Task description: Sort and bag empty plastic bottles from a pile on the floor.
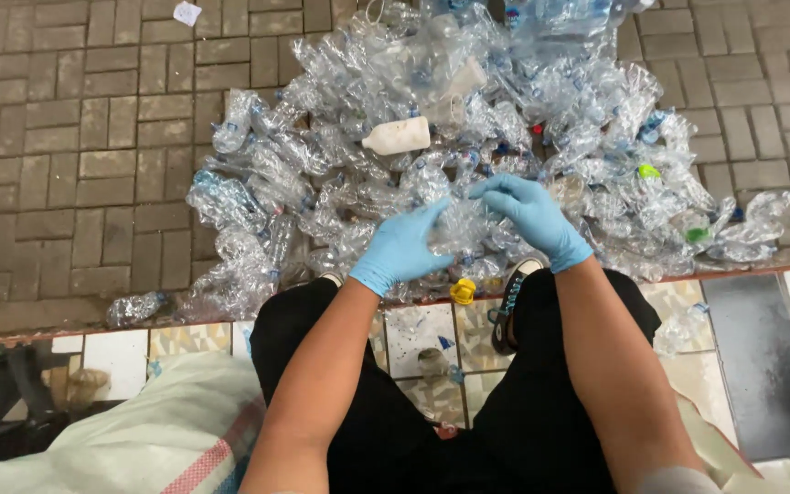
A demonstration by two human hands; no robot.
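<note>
Both my hands wear blue gloves and meet over a crushed clear plastic bottle (457, 227). My left hand (400, 249) grips its near end, fingers curled around it. My right hand (534, 215) holds the far end from above. The bottle hangs just over the front edge of a large heap of crushed clear plastic bottles (468, 119) spread on the brick paving. A white opaque bottle (397, 136) lies on top of the heap, beyond my hands. A yellow cap (462, 292) rests at the heap's near edge, between my knees.
I sit on a tiled step (413, 329) in black trousers, a shoe (510, 302) by the edge. A white woven sack (162, 430) lies at my lower left. A loose bottle (134, 308) sits on the grey brick paving (75, 165) to the left.
</note>
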